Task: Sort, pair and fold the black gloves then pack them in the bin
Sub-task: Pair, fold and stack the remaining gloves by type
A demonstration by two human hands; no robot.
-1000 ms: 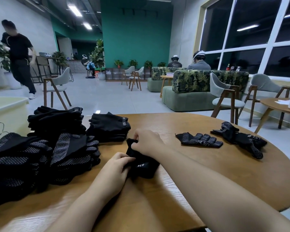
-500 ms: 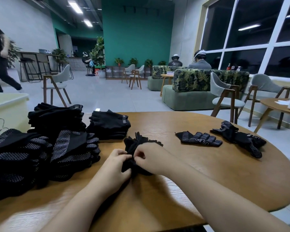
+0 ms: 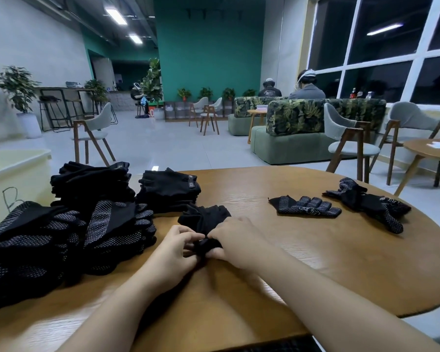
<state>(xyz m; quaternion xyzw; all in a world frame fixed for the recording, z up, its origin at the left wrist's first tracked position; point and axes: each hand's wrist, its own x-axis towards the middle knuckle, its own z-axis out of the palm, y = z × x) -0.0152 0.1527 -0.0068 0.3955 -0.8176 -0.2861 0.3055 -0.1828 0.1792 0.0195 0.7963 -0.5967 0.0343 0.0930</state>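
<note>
Both hands work at the near middle of the round wooden table (image 3: 277, 252). The left hand (image 3: 174, 252) and the right hand (image 3: 235, 243) meet over one plain black glove pair (image 3: 205, 221); fingers of both are curled onto its near end, pinching the cloth between them, while the far end with the finger stubs lies fanned on the wood, pointing away from the person. The grip at the cuff end looks like the start of a fold or roll: holding the narrow end with both hands keeps the two layers aligned. How many layers are in the bundle cannot be told from here. To the left sit the finished groups, apparently kept apart by type: a stack of plain fingerless gloves (image 3: 169, 190) just beyond the hands, a taller plain black stack (image 3: 92, 182) behind it, and a dotted-palm stack (image 3: 120, 229) near the left hand, with a further dotted heap (image 3: 28, 247) at the table's left edge. The stacks lie close to the pale yellow bin (image 3: 13, 174) beside the table, probably so that packing is a short move; nothing of the bin's inside shows. Well apart on the right lie a flat dotted glove (image 3: 305, 205) and a crumpled dotted pair (image 3: 368, 201), seemingly unsorted stock waiting its turn. Judgement: sorting is mostly done, folding is in progress, packing not yet begun. Risk: the loose far end may slip out of line as it is folded.
</note>
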